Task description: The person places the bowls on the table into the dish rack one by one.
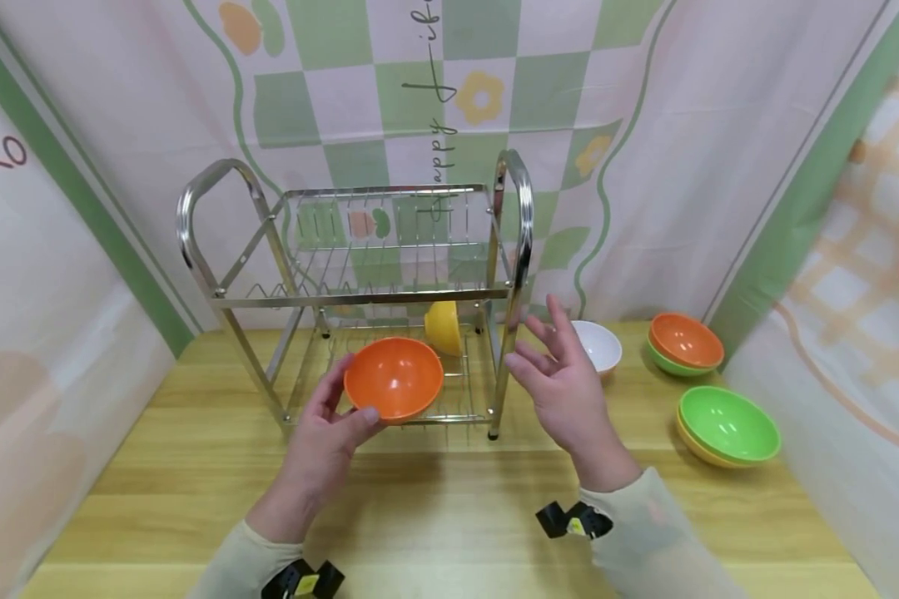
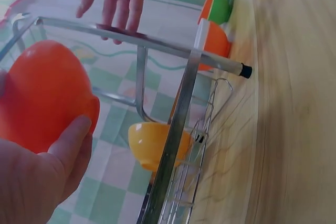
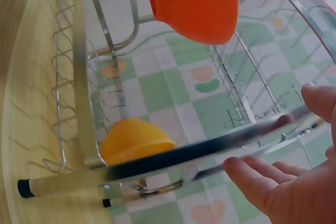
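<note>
An orange bowl [image 1: 394, 378] is held by my left hand [image 1: 328, 449], thumb at the near rim and fingers round its left side. It hangs in front of the lower shelf of a chrome two-tier dish rack [image 1: 367, 297]. On that lower shelf a yellow bowl [image 1: 442, 328] stands on its side toward the right end. My right hand [image 1: 565, 391] is raised beside the rack's right legs, fingers spread, holding nothing. In the right wrist view the orange bowl [image 3: 197, 3] shows from the side, above the yellow bowl [image 3: 134, 142].
Right of the rack stands a white bowl [image 1: 598, 345], partly behind my right hand. Farther right are an orange bowl in a green one [image 1: 685, 343] and a green bowl in a yellow one [image 1: 729, 424]. Patterned cloth [image 1: 719, 125] hangs behind the wooden table [image 1: 449, 516].
</note>
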